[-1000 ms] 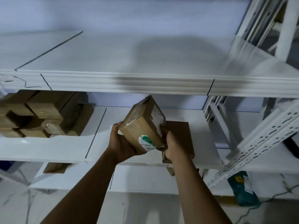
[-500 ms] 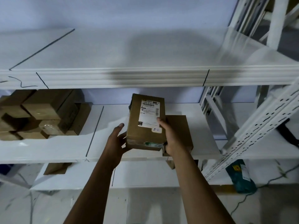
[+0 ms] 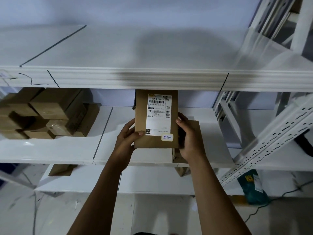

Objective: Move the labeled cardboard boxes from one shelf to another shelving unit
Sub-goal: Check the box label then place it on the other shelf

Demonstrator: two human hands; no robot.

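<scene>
I hold a brown cardboard box with a white shipping label facing me, in front of the middle shelf. My left hand grips its lower left edge with the thumb on the front face. My right hand clasps its right side. The box top reaches just under the front lip of the upper shelf. Behind my right hand another brown box lies on the middle shelf, partly hidden.
A pile of several brown boxes fills the left end of the middle shelf. A small box sits on the lower shelf. A slanted perforated white upright stands at right, with a green package on the floor beneath it.
The box has turned from tilted to upright with its label facing me and has risen toward the upper shelf's lip. My left hand shifted from under it to its left edge.
</scene>
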